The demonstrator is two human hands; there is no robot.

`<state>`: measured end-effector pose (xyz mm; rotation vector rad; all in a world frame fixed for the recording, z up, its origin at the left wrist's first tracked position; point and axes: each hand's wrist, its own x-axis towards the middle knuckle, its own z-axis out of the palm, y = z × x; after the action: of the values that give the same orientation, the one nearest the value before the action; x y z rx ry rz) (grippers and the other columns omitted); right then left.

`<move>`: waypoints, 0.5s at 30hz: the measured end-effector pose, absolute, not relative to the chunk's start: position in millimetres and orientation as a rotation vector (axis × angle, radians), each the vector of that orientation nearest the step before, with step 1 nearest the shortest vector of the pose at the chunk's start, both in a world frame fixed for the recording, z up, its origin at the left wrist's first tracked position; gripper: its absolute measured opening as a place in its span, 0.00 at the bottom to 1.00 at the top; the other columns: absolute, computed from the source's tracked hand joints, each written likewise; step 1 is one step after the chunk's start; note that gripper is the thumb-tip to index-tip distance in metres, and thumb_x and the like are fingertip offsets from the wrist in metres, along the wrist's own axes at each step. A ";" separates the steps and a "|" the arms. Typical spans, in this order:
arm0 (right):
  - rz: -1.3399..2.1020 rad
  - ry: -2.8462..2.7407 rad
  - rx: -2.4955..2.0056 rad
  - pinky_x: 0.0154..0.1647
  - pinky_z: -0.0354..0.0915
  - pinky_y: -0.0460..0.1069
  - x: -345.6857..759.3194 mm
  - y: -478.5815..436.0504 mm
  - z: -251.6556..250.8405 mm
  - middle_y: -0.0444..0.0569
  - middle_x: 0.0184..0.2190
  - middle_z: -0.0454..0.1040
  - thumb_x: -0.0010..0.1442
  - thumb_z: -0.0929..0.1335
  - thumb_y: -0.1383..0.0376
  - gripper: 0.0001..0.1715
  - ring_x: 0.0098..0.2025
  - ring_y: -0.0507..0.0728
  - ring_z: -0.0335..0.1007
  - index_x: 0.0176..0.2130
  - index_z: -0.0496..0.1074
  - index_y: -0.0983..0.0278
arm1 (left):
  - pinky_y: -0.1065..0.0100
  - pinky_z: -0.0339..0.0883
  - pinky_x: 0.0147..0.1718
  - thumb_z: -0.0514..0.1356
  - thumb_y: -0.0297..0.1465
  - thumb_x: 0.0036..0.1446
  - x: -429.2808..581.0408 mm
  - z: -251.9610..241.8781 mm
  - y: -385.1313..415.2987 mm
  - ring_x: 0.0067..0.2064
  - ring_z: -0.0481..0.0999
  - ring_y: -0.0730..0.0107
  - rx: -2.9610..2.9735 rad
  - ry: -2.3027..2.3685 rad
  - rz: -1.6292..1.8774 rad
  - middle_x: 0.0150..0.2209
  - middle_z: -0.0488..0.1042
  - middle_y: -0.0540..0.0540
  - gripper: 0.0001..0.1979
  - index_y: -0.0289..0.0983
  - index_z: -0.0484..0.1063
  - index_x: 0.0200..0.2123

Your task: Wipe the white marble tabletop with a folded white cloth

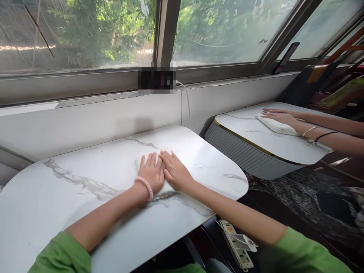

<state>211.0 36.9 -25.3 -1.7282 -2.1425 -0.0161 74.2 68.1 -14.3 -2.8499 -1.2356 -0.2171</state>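
Both my hands press side by side on a folded white cloth (167, 192) that lies on a white marble-patterned table (93, 223). My left hand (150, 172), a pink beaded band at its wrist, rests flat with fingers stretched forward. Against its thumb lies my right hand (176, 170), also flat, fingers pointing away from me. The cloth's edges show beyond the fingertips and under the palms; its middle is hidden by the hands.
At right another person's hands (280, 115) lie on a white cloth (277, 127) upon a second marble-patterned table (239, 117). A power strip (236, 246) with a plugged-in charger sits below my table's right edge. A white cable (188, 102) hangs from the window ledge.
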 end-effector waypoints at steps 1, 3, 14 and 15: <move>0.000 -2.140 -1.730 0.66 0.45 0.60 206.5 53.2 -24.7 0.59 0.62 0.57 0.57 0.55 0.69 0.32 0.65 0.61 0.48 0.59 0.59 0.75 | 0.50 0.39 0.63 0.43 0.31 0.63 71.3 -13.6 82.3 0.66 0.48 0.55 -2.839 -1.280 -0.193 0.65 0.50 0.36 0.27 0.28 0.53 0.63; 0.032 -2.144 -1.715 0.66 0.45 0.59 197.2 88.1 -23.3 0.59 0.62 0.57 0.58 0.56 0.69 0.30 0.65 0.61 0.48 0.59 0.60 0.74 | 0.50 0.39 0.63 0.42 0.31 0.63 65.5 -11.5 113.4 0.66 0.47 0.57 -2.817 -1.377 -0.149 0.66 0.49 0.37 0.26 0.29 0.53 0.63; 0.043 -2.138 -1.683 0.64 0.46 0.56 175.2 200.3 -21.8 0.57 0.61 0.60 0.61 0.56 0.71 0.25 0.64 0.59 0.50 0.56 0.62 0.72 | 0.53 0.38 0.63 0.43 0.28 0.63 53.8 -13.0 209.5 0.65 0.52 0.61 -2.672 -1.641 -0.386 0.64 0.55 0.42 0.22 0.34 0.59 0.59; 0.044 -2.142 -1.681 0.64 0.45 0.56 175.7 200.5 -22.5 0.57 0.61 0.59 0.61 0.55 0.71 0.25 0.64 0.59 0.50 0.57 0.61 0.72 | 0.53 0.38 0.63 0.43 0.28 0.63 53.9 -13.8 209.1 0.65 0.52 0.61 -2.666 -1.646 -0.398 0.64 0.55 0.42 0.23 0.34 0.59 0.60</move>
<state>175.7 200.5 -22.5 -1.6809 -2.1415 0.0445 53.9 209.1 -13.8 -2.6655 -1.6457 -0.3979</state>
